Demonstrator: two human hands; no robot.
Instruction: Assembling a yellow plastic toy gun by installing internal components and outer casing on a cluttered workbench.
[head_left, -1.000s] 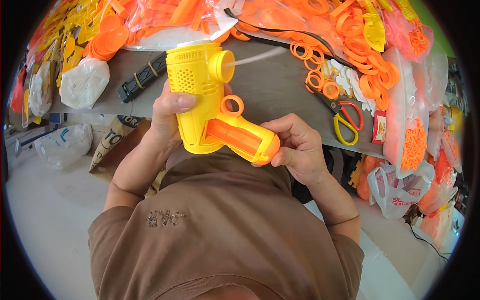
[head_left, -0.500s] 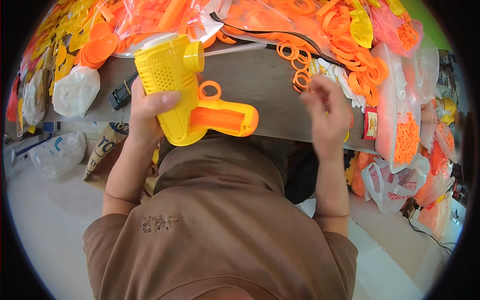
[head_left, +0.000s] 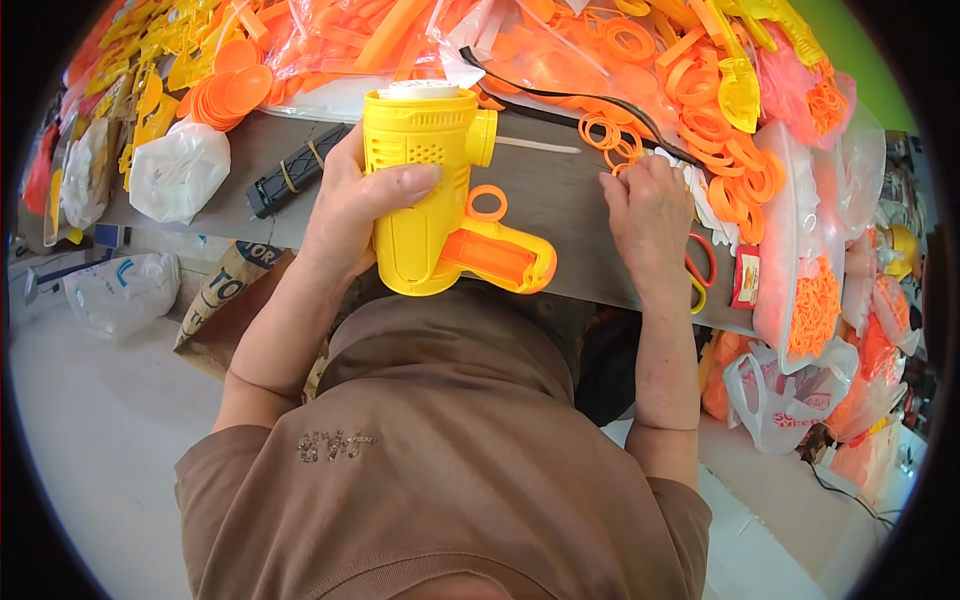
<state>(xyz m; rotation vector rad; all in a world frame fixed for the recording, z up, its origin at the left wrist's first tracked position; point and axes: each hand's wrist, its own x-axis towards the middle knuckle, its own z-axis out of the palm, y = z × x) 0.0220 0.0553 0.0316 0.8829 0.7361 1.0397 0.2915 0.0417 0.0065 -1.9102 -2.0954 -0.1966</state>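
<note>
My left hand [head_left: 365,195] is wrapped around a yellow toy gun body [head_left: 410,235], its thumb across the vented front. The toy stands nearly upright, a white round part [head_left: 422,90] showing at its top. From its lower right side sticks out an orange-lined handle [head_left: 495,258] with an orange ring [head_left: 487,203] above it. Over some white flat pieces [head_left: 705,190], beside loose orange rings [head_left: 610,140], my right hand [head_left: 650,205] rests with fingers curled. Its fingertips are partly hidden, so anything between them cannot be made out.
Orange and yellow plastic parts [head_left: 390,40] are heaped along the table's far side. A black strap [head_left: 590,75] crosses them. At right lie red-and-yellow-handled scissors [head_left: 700,265], a small red packet [head_left: 745,277] and a clear bin [head_left: 785,320]. A black banded object [head_left: 295,170] sits left.
The toy has swung more upright and shifted right in view, exposing the white top part. My right hand has lowered toward the white pieces, its fingers curling down.
</note>
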